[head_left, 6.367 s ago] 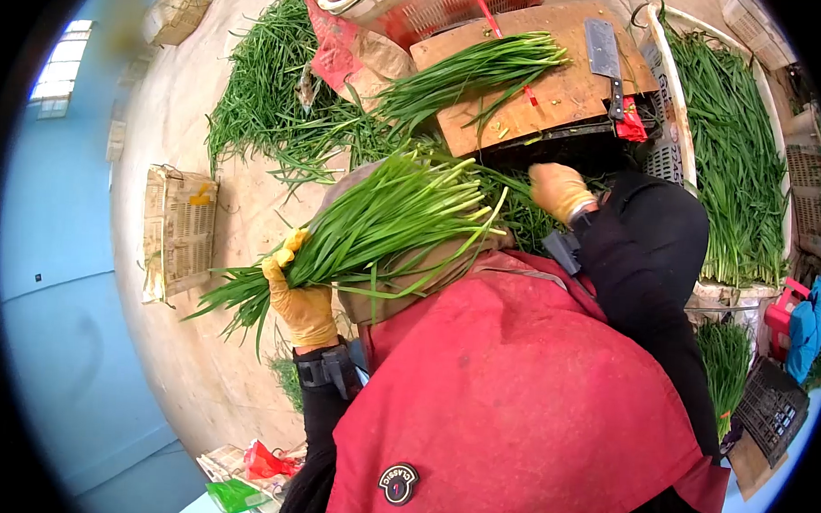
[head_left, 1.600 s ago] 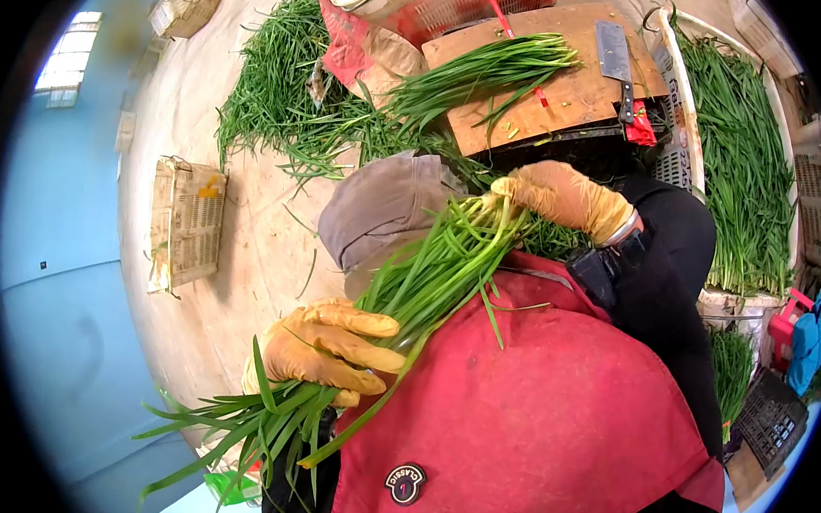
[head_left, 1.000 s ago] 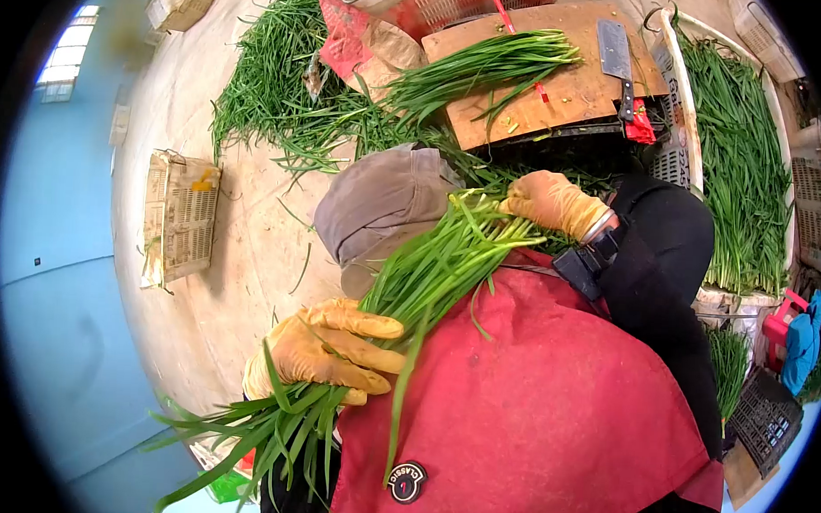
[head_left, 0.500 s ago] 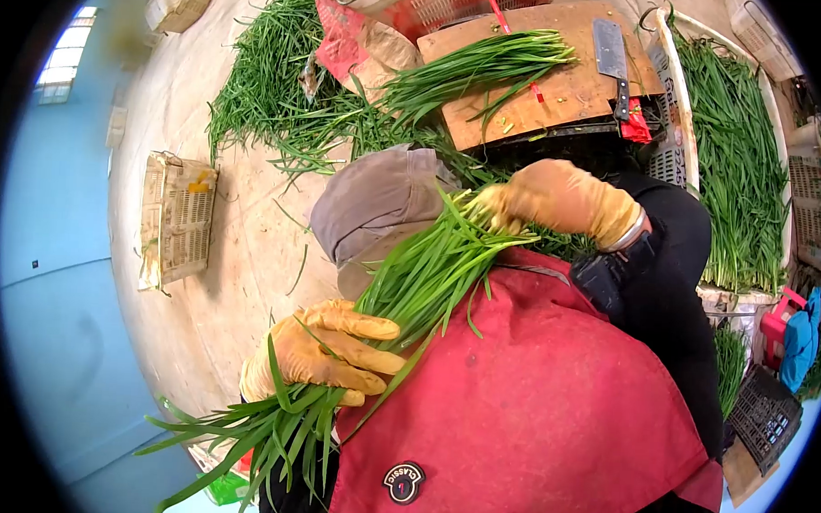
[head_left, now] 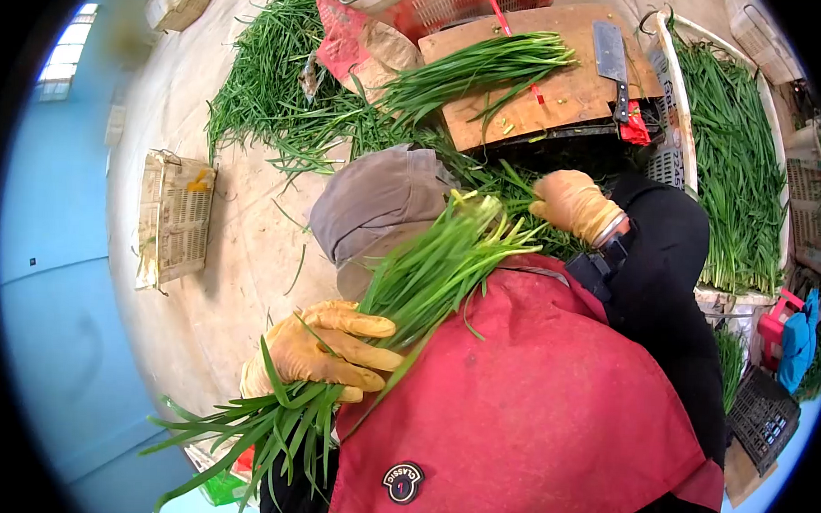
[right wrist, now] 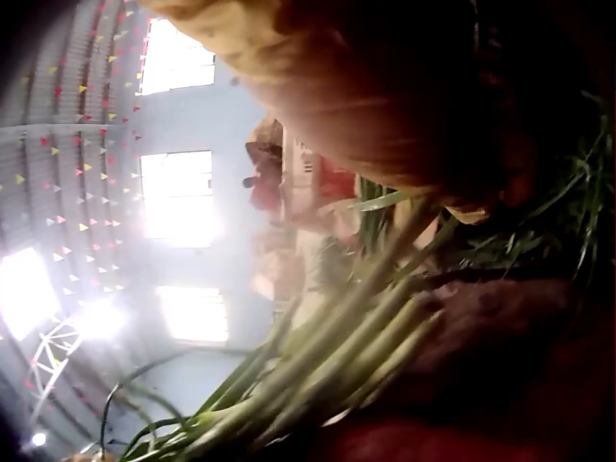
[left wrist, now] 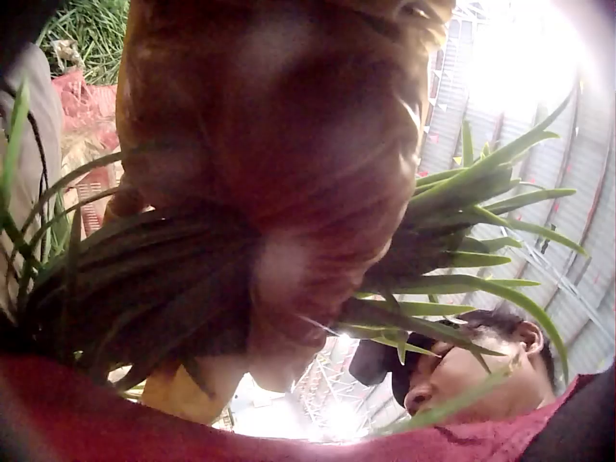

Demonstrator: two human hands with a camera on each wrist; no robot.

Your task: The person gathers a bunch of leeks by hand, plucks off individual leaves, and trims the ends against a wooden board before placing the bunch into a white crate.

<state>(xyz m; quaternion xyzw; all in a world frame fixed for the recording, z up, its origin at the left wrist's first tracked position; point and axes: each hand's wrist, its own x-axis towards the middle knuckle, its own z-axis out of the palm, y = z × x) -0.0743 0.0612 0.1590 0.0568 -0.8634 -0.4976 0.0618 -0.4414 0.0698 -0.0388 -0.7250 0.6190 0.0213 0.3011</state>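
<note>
My gloved left hand (head_left: 321,348) grips a bunch of garlic chives (head_left: 428,280) around its leafy part, above the lap of the red apron (head_left: 524,378). Leaf tips hang out past the hand to the lower left. The pale stem ends point to the upper right, blurred in the right wrist view. Just beyond them is my gloved right hand (head_left: 575,206), its fingers curled, with a thin green leaf (right wrist: 380,202) at the fingertips. In the left wrist view the dark glove (left wrist: 279,192) wraps the leaves, and its fingertips are mostly hidden.
A cleaver (head_left: 610,60) and another chive bunch (head_left: 489,67) lie on a wooden board (head_left: 560,108) ahead. Loose chives (head_left: 272,89) are heaped on the floor. A white crate (head_left: 691,131) of chives stands right, a wicker-like crate (head_left: 177,219) left. A grey cap (head_left: 376,201) overlaps the bunch's left side.
My right hand has come in to the stem ends, worked at them, and now drawn back to the right. My left hand has shifted its hold lower and stayed there this last second.
</note>
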